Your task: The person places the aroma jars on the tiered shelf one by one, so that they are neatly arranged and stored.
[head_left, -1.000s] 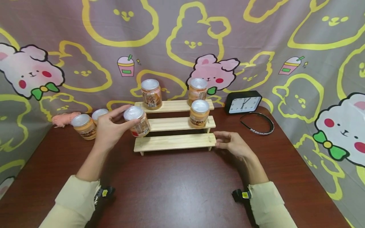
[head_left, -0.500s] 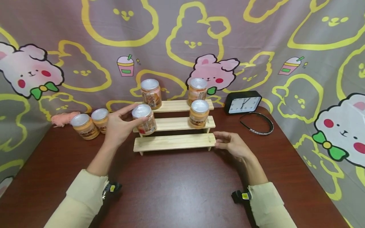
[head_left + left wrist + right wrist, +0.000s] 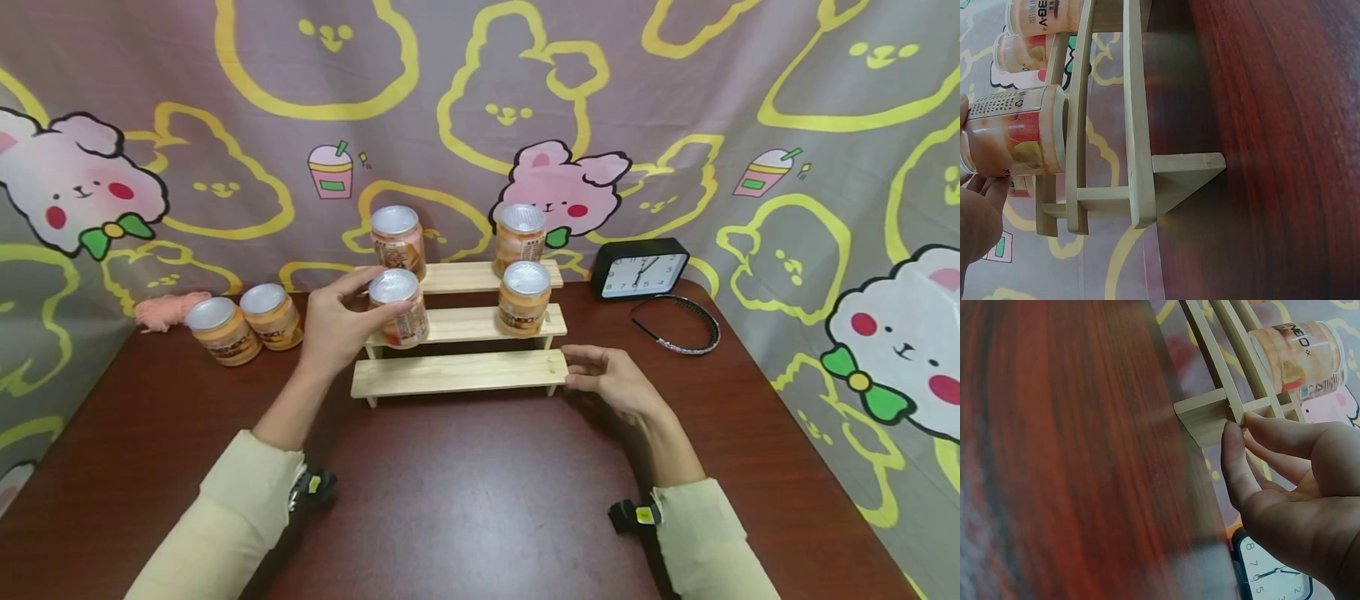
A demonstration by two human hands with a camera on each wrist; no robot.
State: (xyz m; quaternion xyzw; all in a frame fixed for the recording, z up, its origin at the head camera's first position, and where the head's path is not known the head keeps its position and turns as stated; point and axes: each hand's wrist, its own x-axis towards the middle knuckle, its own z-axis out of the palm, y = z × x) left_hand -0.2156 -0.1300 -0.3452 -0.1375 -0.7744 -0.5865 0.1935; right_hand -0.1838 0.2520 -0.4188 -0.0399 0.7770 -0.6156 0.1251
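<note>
In the head view my left hand [image 3: 335,323] grips an orange-labelled jar with a silver lid [image 3: 399,310] over the left end of the middle tier. The left wrist view shows this jar's base [image 3: 1059,128] right at that tier's board; I cannot tell whether they touch. My right hand [image 3: 613,383] pinches the right end of the lowest board of the three-tier wooden rack [image 3: 457,374], thumb and finger at its corner in the right wrist view. Similar jars stand on the rack: a jar at the middle tier's right [image 3: 523,300], and top-tier jars at left [image 3: 397,242] and right [image 3: 519,237].
Two more jars, one in front [image 3: 222,332] and one beside it [image 3: 272,317], stand on the table left of the rack, near a pink fuzzy bundle [image 3: 171,310]. A black clock [image 3: 640,269] and a headband [image 3: 678,325] lie at the right. A patterned curtain hangs behind.
My left hand has carried the jar rightward and slightly back, from beside the rack's left end to over the middle tier. The right hand has stayed at the lowest board's end.
</note>
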